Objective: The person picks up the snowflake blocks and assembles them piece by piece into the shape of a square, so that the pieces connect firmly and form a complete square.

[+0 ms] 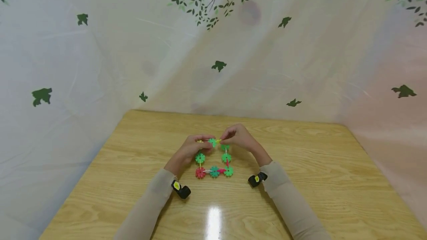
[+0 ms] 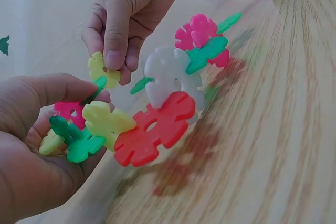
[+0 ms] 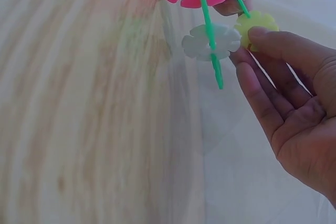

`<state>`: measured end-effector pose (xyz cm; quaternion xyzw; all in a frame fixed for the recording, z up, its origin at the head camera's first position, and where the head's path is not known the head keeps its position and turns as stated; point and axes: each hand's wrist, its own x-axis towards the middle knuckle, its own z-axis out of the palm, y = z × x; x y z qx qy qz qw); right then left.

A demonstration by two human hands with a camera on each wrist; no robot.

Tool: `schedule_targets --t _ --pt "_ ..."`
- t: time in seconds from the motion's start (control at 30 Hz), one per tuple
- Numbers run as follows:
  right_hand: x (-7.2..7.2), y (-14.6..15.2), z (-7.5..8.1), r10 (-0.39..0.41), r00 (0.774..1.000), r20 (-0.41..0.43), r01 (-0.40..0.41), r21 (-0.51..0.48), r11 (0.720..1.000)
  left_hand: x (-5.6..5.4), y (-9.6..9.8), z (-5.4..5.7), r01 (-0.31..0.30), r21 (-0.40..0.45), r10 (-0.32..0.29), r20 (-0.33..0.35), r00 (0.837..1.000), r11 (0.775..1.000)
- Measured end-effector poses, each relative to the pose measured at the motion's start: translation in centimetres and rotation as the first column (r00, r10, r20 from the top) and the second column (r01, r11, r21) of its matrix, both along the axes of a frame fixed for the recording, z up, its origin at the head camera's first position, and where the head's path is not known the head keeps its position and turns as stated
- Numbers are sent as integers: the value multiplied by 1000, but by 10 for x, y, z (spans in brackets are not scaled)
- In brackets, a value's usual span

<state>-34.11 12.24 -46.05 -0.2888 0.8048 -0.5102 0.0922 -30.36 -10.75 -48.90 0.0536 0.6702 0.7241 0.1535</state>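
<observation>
A chain of notched plastic flower discs, pink, green, white and yellow, is bent into a rough square between the hands; a pink disc (image 1: 200,173) and a green disc (image 1: 228,171) form its near corners. At the far left, the left hand (image 1: 191,148) grips the chain, thumb and fingers around several discs. The right hand (image 1: 241,137) pinches a yellow disc (image 3: 265,20) between thumb and fingers. In the left wrist view that yellow disc joins a green one by the left hand. Beside the right hand, a white disc (image 3: 202,43) carries an edge-on green disc (image 3: 217,74) whose lower end hangs free.
The wooden table (image 1: 317,180) reaches back to a pale curtain (image 1: 186,73) with green bird and branch prints. Each forearm wears a black wrist camera, the left one (image 1: 181,190) and the right one (image 1: 257,179), close to the near side of the chain.
</observation>
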Motion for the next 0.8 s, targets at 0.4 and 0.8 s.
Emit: schedule_targets --t 0.4,0.8 --pt "3 -5 1 -18 999 -32 18 -21 1000 0 1 0 -27 -34 26 -5 1000 999" --pt "2 -7 -2 -12 999 -37 10 -40 999 1 4 3 -36 -31 36 0 999 999"
